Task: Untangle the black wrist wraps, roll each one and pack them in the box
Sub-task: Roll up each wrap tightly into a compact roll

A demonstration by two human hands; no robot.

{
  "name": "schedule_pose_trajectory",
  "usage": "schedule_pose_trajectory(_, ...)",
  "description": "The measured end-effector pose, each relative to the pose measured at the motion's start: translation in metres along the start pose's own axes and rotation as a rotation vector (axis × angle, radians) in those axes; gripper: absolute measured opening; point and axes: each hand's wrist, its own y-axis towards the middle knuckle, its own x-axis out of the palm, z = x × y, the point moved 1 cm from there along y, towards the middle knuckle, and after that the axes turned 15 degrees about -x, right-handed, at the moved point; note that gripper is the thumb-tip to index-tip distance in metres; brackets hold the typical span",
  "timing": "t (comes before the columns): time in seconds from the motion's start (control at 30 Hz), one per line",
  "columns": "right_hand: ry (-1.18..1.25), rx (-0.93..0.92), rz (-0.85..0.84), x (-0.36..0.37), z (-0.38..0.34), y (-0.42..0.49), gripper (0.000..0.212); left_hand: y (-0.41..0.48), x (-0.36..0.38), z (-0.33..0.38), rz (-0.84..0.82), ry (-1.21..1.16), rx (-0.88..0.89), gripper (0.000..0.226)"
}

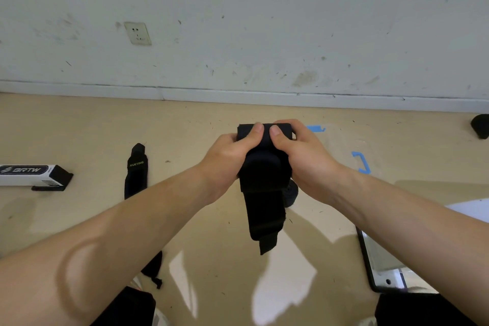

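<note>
Left hand (225,159) and right hand (301,153) both grip the half-rolled black wrist wrap (264,174), thumbs pressing on top.

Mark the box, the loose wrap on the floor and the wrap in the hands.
box (21,180): head view, white side.
loose wrap (135,177): head view, below its lettering.
held wrap (264,165): head view, rolled part.

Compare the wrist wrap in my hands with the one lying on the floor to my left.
The held wrap is partly rolled and gripped by the left hand and right hand, with its tail hanging down. The floor wrap lies stretched out and untouched. The floor wrap shows light lettering; none shows on the held wrap. Both are black.
</note>
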Motion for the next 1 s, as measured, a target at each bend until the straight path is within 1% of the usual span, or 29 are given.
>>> schedule_pose_trajectory(0.1, 0.057, 0.003, -0.01, 0.0, -0.001, -0.001, 0.024, 0.002, -0.001, 0.0, 0.039, -0.009, 0.056, 0.061)
schedule_pose_trajectory(0.17, 0.091, 0.021, -0.023, 0.0, -0.002, 0.0, 0.03, 0.003, -0.001, 0.001, 0.057, -0.038, 0.081, 0.06)
schedule_pose_trajectory(0.2, 0.096, 0.032, -0.027, 0.001, -0.002, 0.001, 0.034, 0.004, -0.002, 0.001, 0.06, -0.049, 0.095, 0.055)
schedule_pose_trajectory(0.3, 0.061, 0.034, -0.035, 0.002, -0.002, 0.003, 0.043, 0.005, -0.003, -0.001, 0.043, -0.033, 0.122, 0.029)
schedule_pose_trajectory(0.37, 0.049, 0.012, -0.026, 0.0, -0.003, 0.004, 0.039, 0.003, -0.004, -0.001, 0.029, -0.012, 0.126, 0.029)
schedule_pose_trajectory(0.47, 0.05, -0.014, -0.021, -0.003, -0.004, 0.004, 0.028, 0.005, -0.004, -0.002, 0.021, -0.016, 0.117, 0.035)
schedule_pose_trajectory(0.6, 0.001, -0.048, -0.044, -0.005, -0.001, 0.003, 0.016, 0.005, 0.0, 0.001, 0.007, -0.018, 0.04, 0.068)
schedule_pose_trajectory(0.67, 0.015, -0.051, -0.061, -0.004, 0.0, 0.003, 0.016, 0.004, 0.001, 0.004, 0.019, -0.014, 0.058, 0.073)
schedule_pose_trajectory(0.7, 0.03, -0.05, -0.066, -0.004, -0.001, 0.003, 0.018, 0.004, 0.0, 0.005, 0.04, -0.025, 0.072, 0.07)
schedule_pose_trajectory(0.73, 0.04, -0.049, -0.065, -0.004, -0.002, 0.004, 0.02, 0.004, -0.001, 0.005, 0.057, -0.038, 0.089, 0.062)
schedule_pose_trajectory(0.83, 0.017, -0.018, -0.045, -0.005, -0.003, 0.008, 0.038, 0.004, -0.002, 0.004, 0.054, -0.03, 0.129, 0.032)
schedule_pose_trajectory(0.93, -0.085, -0.027, -0.093, -0.005, -0.002, 0.01, 0.055, 0.001, -0.003, 0.002, 0.043, 0.019, 0.155, 0.029)
schedule_pose_trajectory(1.0, -0.129, -0.039, -0.092, -0.007, -0.001, 0.011, 0.053, 0.0, -0.003, 0.003, 0.047, 0.037, 0.163, 0.031)
